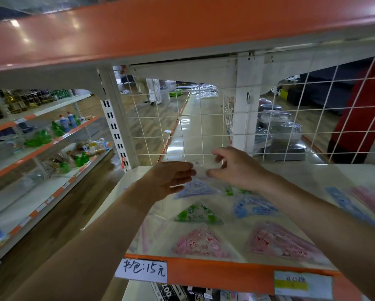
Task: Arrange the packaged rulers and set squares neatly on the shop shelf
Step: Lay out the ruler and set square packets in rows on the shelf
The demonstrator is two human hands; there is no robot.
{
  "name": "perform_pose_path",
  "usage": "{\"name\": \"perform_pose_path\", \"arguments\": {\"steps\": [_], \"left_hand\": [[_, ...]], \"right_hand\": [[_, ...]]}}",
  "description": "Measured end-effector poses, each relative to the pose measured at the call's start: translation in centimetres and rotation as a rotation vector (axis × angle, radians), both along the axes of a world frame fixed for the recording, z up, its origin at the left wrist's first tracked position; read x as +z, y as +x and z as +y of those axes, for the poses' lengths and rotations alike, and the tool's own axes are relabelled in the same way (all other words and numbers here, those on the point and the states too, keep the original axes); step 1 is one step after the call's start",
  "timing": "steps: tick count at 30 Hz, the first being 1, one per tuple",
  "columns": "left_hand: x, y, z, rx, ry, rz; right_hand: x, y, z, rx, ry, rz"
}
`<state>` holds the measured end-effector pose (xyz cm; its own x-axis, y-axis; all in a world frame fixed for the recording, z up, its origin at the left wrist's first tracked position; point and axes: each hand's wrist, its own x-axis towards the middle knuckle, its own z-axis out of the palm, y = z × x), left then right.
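Note:
A white shelf (312,181) with an orange front edge carries several set squares in clear packets. My left hand (171,179) and my right hand (234,166) both pinch the top of one clear packet with a blue set square (195,187) near the back of the shelf. In front of it lie a green set square (196,215) and a pink one (201,242). To the right lie another blue packet (253,206), a pink packet (278,241) and a small green piece (230,190). Long blue and pink packets (356,203) lie at the far right.
A white wire grid (291,127) closes the shelf's back, and an orange shelf (160,33) hangs low overhead. A handwritten price tag (142,270) is on the front edge. Shelves with green bottles (41,137) stand to the left. A person in red (365,109) stands behind the grid.

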<state>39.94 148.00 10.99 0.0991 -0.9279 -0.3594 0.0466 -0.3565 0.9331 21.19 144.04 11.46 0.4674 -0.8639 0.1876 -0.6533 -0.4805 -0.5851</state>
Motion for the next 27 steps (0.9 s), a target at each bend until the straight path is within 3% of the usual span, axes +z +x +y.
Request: {"name": "perform_pose_path", "arguments": {"steps": [5, 9, 12, 17, 27], "left_hand": [[0.2, 0.5, -1.4, 0.022, -0.008, -0.025], [0.2, 1.9, -1.9, 0.091, -0.107, -0.384], [0.2, 3.6, -2.0, 0.113, -0.137, -0.540], [-0.3, 5.7, -1.7, 0.135, -0.112, -0.687], [0.0, 8.4, -0.3, 0.203, -0.023, -0.711]], "right_hand": [[1.2, 2.5, -2.5, 0.026, -0.133, 0.352], [1.3, 3.9, -4.7, 0.033, -0.116, 0.449], [0.1, 5.2, -6.4, 0.026, -0.064, 0.520], [-2.2, 7.1, -8.2, 0.022, -0.018, 0.577], [-2.0, 7.7, -7.9, 0.067, 0.058, 0.536]]}}
